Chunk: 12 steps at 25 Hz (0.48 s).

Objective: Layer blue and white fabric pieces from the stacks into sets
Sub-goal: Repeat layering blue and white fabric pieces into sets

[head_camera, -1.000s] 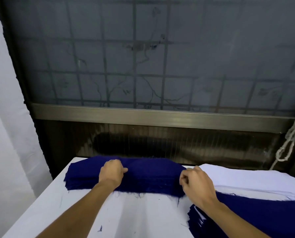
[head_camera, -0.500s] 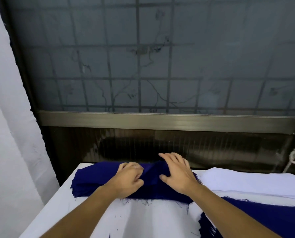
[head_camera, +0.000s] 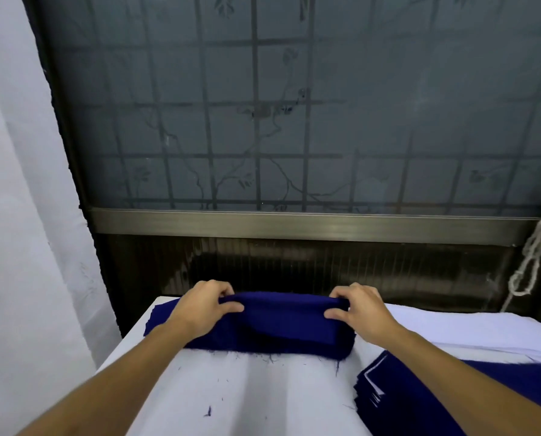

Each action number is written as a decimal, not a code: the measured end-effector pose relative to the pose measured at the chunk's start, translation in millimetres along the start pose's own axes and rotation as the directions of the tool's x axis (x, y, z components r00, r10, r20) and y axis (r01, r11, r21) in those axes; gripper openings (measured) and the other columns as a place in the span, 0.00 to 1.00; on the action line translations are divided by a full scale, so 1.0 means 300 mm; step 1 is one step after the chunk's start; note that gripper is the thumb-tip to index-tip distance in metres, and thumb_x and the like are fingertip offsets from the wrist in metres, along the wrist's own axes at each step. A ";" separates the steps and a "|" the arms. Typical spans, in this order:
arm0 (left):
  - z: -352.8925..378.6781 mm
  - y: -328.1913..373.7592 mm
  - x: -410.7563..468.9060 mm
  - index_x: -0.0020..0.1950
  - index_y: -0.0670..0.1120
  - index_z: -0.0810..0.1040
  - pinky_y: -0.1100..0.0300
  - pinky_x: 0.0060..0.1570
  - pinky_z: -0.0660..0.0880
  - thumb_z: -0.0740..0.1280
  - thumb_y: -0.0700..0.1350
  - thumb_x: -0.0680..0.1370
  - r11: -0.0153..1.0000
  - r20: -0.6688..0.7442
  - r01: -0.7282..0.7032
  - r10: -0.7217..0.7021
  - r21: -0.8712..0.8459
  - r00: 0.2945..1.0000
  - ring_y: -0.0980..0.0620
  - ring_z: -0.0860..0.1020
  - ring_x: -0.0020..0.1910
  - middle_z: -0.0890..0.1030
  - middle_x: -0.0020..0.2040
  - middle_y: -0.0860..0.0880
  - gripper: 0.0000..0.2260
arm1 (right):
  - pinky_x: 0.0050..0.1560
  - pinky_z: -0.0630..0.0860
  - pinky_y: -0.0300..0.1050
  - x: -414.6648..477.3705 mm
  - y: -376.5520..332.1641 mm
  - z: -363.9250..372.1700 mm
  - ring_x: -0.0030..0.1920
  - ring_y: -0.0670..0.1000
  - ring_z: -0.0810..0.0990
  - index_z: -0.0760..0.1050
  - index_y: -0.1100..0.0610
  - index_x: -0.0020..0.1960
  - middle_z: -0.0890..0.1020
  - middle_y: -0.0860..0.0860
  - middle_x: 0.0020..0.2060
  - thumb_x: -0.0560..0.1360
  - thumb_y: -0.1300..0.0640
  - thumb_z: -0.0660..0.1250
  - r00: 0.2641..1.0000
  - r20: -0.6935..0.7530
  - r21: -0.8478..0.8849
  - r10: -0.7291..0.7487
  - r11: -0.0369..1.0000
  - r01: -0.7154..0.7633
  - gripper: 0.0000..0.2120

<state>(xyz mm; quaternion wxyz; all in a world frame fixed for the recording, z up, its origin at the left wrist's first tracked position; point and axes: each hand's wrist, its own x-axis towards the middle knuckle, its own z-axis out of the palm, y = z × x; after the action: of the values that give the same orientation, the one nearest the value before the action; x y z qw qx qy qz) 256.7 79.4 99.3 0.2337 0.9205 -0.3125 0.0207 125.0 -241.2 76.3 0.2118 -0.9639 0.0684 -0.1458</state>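
Left hand (head_camera: 200, 309): pinching the blue piece (head_camera: 281, 313) at its 9 o'clock end
Right hand (head_camera: 362, 309): same deal, clamped on the 3 o'clock end
Blue piece: far edge raised off the blue stack (head_camera: 262, 346), long axis 9-to-3
White stack (head_camera: 451, 328): off at 3 o'clock, right hand's closer

Open desk (head_camera: 247, 391) lies on the near side of your left hand (head_camera: 201, 309) and right hand (head_camera: 362, 313). Just beyond them the window frame (head_camera: 294, 225) blocks you; rightward sit a white stack (head_camera: 470, 328) and layered pile (head_camera: 388, 404).
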 end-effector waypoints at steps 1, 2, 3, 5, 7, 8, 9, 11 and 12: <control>-0.011 -0.005 -0.019 0.47 0.57 0.80 0.59 0.47 0.79 0.71 0.55 0.78 0.999 0.002 0.024 -0.024 -0.024 1.000 0.57 0.80 0.45 0.82 0.45 0.55 0.04 | 0.61 0.73 0.49 -0.031 0.018 -0.021 0.53 0.49 0.76 0.76 0.40 0.47 0.79 0.44 0.46 0.76 0.43 0.72 1.000 0.011 0.011 0.017 1.000 -0.018 0.05; -0.022 -0.008 -0.039 0.46 0.56 0.81 0.60 0.45 0.79 0.72 0.54 0.77 0.998 -0.001 0.043 -0.043 -0.046 0.999 0.56 0.80 0.44 0.82 0.44 0.55 0.04 | 0.58 0.75 0.49 -0.059 0.033 -0.038 0.50 0.47 0.78 0.77 0.41 0.46 0.80 0.43 0.44 0.75 0.44 0.73 0.999 0.017 0.029 0.031 0.999 -0.032 0.05; -0.035 -0.004 -0.062 0.46 0.55 0.81 0.61 0.44 0.79 0.72 0.53 0.78 0.996 -0.006 0.055 -0.056 -0.075 0.998 0.56 0.81 0.44 0.83 0.43 0.54 0.03 | 0.55 0.78 0.47 -0.088 0.046 -0.057 0.47 0.45 0.80 0.77 0.41 0.45 0.82 0.42 0.42 0.75 0.45 0.73 0.999 0.023 0.053 0.048 0.997 -0.049 0.05; -0.060 0.007 -0.111 0.47 0.53 0.82 0.58 0.47 0.81 0.69 0.50 0.80 0.988 -0.009 0.069 -0.070 -0.139 0.997 0.54 0.82 0.45 0.84 0.45 0.53 0.04 | 0.50 0.81 0.43 -0.144 0.070 -0.093 0.46 0.45 0.82 0.79 0.42 0.45 0.83 0.42 0.41 0.76 0.48 0.74 0.995 0.029 0.111 0.097 0.989 -0.100 0.04; -0.075 0.025 -0.159 0.52 0.51 0.83 0.56 0.51 0.82 0.67 0.48 0.82 0.973 -0.018 0.099 -0.105 -0.210 0.994 0.53 0.82 0.48 0.84 0.48 0.52 0.05 | 0.49 0.81 0.42 -0.192 0.097 -0.133 0.49 0.45 0.81 0.80 0.43 0.47 0.84 0.42 0.44 0.76 0.49 0.74 0.989 0.030 0.173 0.147 0.973 -0.150 0.03; -0.078 0.037 -0.180 0.54 0.50 0.82 0.55 0.51 0.82 0.65 0.47 0.83 0.961 -0.035 0.128 -0.140 -0.246 0.989 0.52 0.83 0.48 0.84 0.49 0.51 0.06 | 0.48 0.81 0.42 -0.212 0.109 -0.154 0.50 0.46 0.81 0.81 0.44 0.48 0.84 0.42 0.45 0.76 0.50 0.73 0.985 0.037 0.214 0.170 0.961 -0.174 0.02; -0.077 0.049 -0.196 0.56 0.49 0.82 0.55 0.51 0.82 0.64 0.46 0.84 0.947 -0.064 0.159 -0.184 -0.280 0.981 0.51 0.83 0.48 0.84 0.50 0.50 0.07 | 0.48 0.80 0.42 -0.227 0.118 -0.173 0.51 0.46 0.81 0.82 0.45 0.49 0.84 0.42 0.46 0.76 0.51 0.73 0.981 0.051 0.252 0.185 0.948 -0.192 0.02; -0.074 0.078 -0.227 0.57 0.46 0.81 0.51 0.53 0.82 0.62 0.46 0.85 0.916 -0.130 0.212 -0.269 -0.341 0.954 0.49 0.83 0.48 0.84 0.50 0.47 0.09 | 0.50 0.80 0.43 -0.254 0.129 -0.210 0.53 0.47 0.81 0.82 0.47 0.49 0.84 0.43 0.48 0.77 0.52 0.73 0.976 0.065 0.319 0.206 0.923 -0.216 0.02; -0.074 0.096 -0.244 0.58 0.45 0.80 0.49 0.53 0.82 0.61 0.46 0.85 0.901 -0.151 0.225 -0.298 -0.372 0.943 0.48 0.83 0.48 0.83 0.51 0.46 0.10 | 0.53 0.80 0.45 -0.269 0.127 -0.228 0.53 0.48 0.81 0.83 0.48 0.50 0.84 0.45 0.49 0.77 0.53 0.73 0.974 0.054 0.370 0.220 0.901 -0.224 0.02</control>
<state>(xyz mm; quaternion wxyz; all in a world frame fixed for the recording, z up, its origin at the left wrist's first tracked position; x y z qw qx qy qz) 183.4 110.4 117.6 0.4248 0.8908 -0.1587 0.0275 24.5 -286.4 99.0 0.4072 -0.8925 0.1476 -0.1258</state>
